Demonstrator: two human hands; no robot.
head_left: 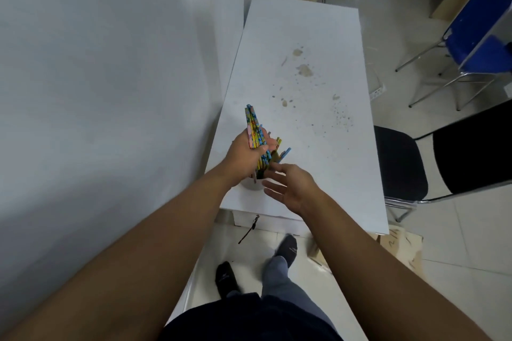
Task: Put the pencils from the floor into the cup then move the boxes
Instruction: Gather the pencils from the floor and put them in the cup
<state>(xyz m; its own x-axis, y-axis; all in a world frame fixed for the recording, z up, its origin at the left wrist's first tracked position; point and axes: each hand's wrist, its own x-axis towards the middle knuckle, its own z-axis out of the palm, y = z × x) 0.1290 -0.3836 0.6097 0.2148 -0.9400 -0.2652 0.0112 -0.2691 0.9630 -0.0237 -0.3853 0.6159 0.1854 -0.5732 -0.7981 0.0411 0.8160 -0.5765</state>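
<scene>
My left hand (pixel 242 156) grips a bundle of colourful pencils (pixel 255 130), their tips pointing down into a white cup (pixel 250 185) at the near left corner of the white table (pixel 304 108). A few more pencils (pixel 279 153) stand in the cup. The cup is mostly hidden behind my left hand and wrist. My right hand (pixel 291 187) hovers just right of the cup, fingers spread and straight, holding nothing. A cardboard box (pixel 401 252) lies on the floor under the table's near right corner.
The white wall runs close along the table's left side. A black chair (pixel 401 166) stands at the table's right, a blue chair (pixel 482 39) farther back. My feet in dark socks (pixel 286 248) are on the tiled floor below the table's near edge.
</scene>
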